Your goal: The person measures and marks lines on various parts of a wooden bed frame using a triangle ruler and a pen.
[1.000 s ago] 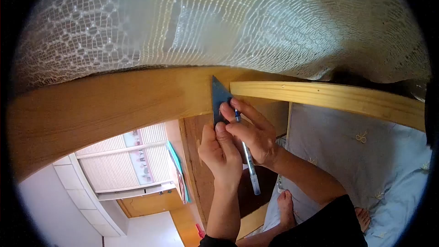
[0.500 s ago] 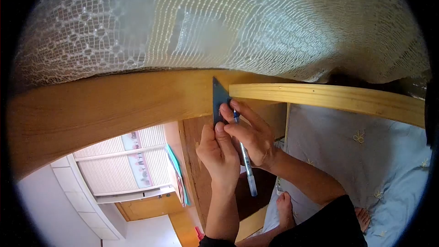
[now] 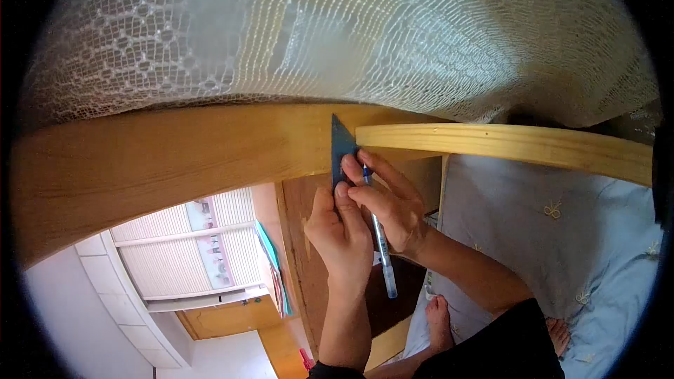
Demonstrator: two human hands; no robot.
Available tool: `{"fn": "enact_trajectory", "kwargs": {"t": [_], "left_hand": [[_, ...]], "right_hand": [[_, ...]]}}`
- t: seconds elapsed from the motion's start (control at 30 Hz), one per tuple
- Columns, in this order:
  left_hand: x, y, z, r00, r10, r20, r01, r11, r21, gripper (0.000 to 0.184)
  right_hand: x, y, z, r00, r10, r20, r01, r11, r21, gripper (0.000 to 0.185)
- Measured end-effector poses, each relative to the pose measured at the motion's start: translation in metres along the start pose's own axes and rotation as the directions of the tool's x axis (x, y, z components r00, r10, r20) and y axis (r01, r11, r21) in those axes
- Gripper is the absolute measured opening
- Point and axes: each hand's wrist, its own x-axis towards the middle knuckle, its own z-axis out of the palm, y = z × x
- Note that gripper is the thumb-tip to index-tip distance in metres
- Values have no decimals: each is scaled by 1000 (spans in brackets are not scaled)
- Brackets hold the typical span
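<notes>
A flat dark blue-grey triangular piece point(image 3: 342, 146) lies against the wide wooden board point(image 3: 182, 147), its tip pointing up. Its slanted edge is beside the end of a pale wooden strip point(image 3: 491, 142). My left hand point(image 3: 340, 228) pinches the lower end of the piece between thumb and fingers. My right hand point(image 3: 393, 203) has its fingertips on the right side of the piece and also holds a clear pen with a blue tip point(image 3: 385, 260), which slants down between its fingers.
Lace cloth point(image 3: 337, 35) hangs across the top. Grey-blue bedding point(image 3: 526, 238) lies at the right, with bare feet point(image 3: 439, 319) on it. A brown wooden surface is below the hands. At the lower left are a blind-covered window point(image 3: 189, 245) and folders point(image 3: 274, 267).
The whole view has shifted slightly. Both hands keep their grip, and the triangular piece stays beside the end of the strip.
</notes>
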Motion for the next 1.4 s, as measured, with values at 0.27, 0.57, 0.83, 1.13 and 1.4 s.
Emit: {"fn": "enact_trajectory", "kwargs": {"t": [0.27, 0.57, 0.83, 1.13, 1.4], "left_hand": [[1, 6, 2, 999, 47, -9, -45, 986, 163, 22], [1, 2, 10, 988, 123, -99, -103, 977, 184, 25], [0, -11, 3, 992, 99, -79, -92, 992, 91, 25], [22, 55, -80, 949, 284, 134, -314, 853, 417, 13], [70, 102, -54, 757, 394, 521, -616, 165, 771, 17]], "right_hand": [[6, -1, -6, 1000, -6, 13, 6, 1000, -25, 27], [5, 5, -5, 999, -40, 4, 40, 999, -25, 25], [7, 2, -9, 999, -27, 23, 26, 999, 25, 24], [7, -14, -8, 990, 32, -140, -1, 976, 217, 31], [1, -15, -3, 994, -40, -105, 51, 993, 109, 32]]}}
